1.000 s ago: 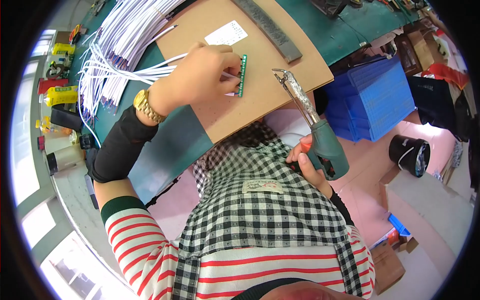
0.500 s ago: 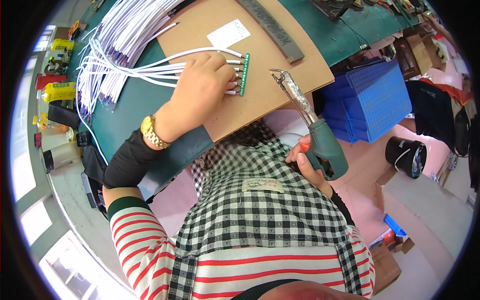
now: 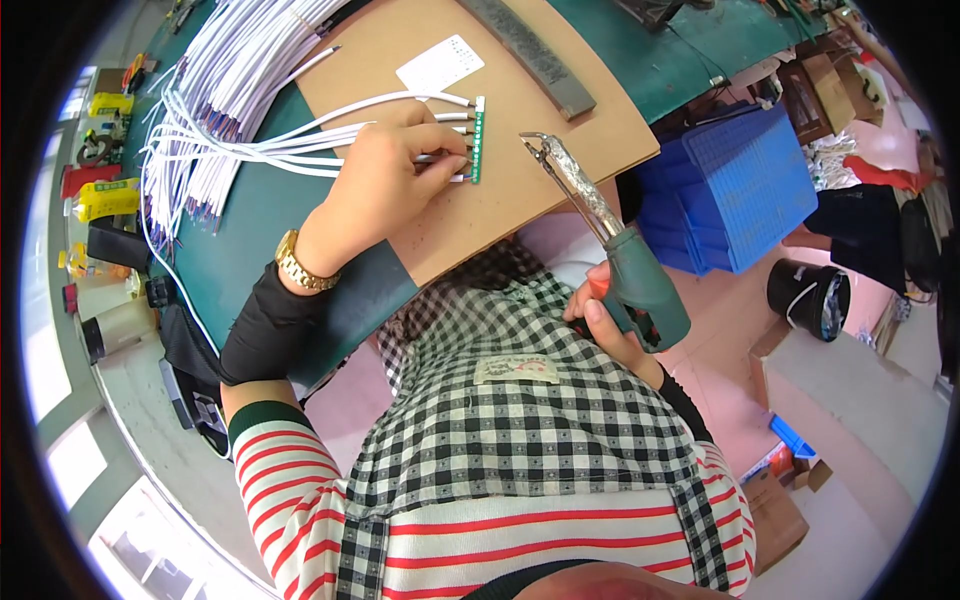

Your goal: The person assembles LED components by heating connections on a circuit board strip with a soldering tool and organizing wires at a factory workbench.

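A narrow green circuit board (image 3: 478, 140) lies on a brown board (image 3: 545, 165), with several white wires (image 3: 350, 106) running to its left edge. My left hand (image 3: 392, 165) is over these wires, thumb and forefinger pinched on one beside the circuit board; the fingers partly cover the wire ends. In my right hand (image 3: 612, 325), at the table's near edge, is a green-handled soldering gun (image 3: 648, 290). Its foil-wrapped barrel and bent tip point up and left, over the brown board, apart from the circuit board.
A thick bundle of white wires (image 3: 235, 75) lies at the far left of the green table (image 3: 690, 75). A white label card (image 3: 440, 63) and a dark grey bar (image 3: 530, 55) rest on the brown board. Blue crates (image 3: 745, 190) and a black bucket (image 3: 808, 300) stand right.
The whole view has shifted slightly, so the table things appear a little further left and up. My left thumb and fingers are now lower along the wires. The soldering gun stays in my right hand.
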Motion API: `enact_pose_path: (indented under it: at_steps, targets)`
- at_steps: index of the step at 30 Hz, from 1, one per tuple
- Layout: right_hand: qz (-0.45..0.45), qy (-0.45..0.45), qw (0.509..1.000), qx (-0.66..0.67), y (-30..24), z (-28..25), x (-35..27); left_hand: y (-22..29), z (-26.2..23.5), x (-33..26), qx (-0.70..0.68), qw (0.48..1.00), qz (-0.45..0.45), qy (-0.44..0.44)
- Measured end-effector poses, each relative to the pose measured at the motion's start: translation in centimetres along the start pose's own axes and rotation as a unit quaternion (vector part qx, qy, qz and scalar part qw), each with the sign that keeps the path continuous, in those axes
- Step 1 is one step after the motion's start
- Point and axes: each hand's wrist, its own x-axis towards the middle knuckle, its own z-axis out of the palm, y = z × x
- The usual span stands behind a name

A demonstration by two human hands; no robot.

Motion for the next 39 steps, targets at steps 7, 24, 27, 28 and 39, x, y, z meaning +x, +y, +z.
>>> enact_pose_path:
  at_steps: [7, 24, 27, 28, 39]
  targets:
    - [0.024, -0.007, 0.999, 0.041, 0.4, 0.1, -0.2, 0.2, 0.2, 0.4, -0.013, 0.999, -0.023, 0.032]
    - [0.108, -0.019, 0.993, -0.049, -0.7, 0.7, 0.3, -0.2, 1.0, 0.3, -0.041, 0.996, -0.03, 0.071]
    - [0.082, -0.032, 0.995, -0.056, -0.8, 0.7, 0.6, 0.0, 1.0, 0.3, -0.039, 0.996, -0.033, 0.075]
    - [0.09, -0.037, 0.993, -0.07, -0.5, 0.5, 0.4, 0.0, 1.0, 0.3, -0.038, 0.996, -0.035, 0.076]
    - [0.096, -0.04, 0.988, -0.112, -1.0, 0.6, 0.8, 0.6, 1.2, 0.4, 0.01, 0.995, -0.022, 0.1]
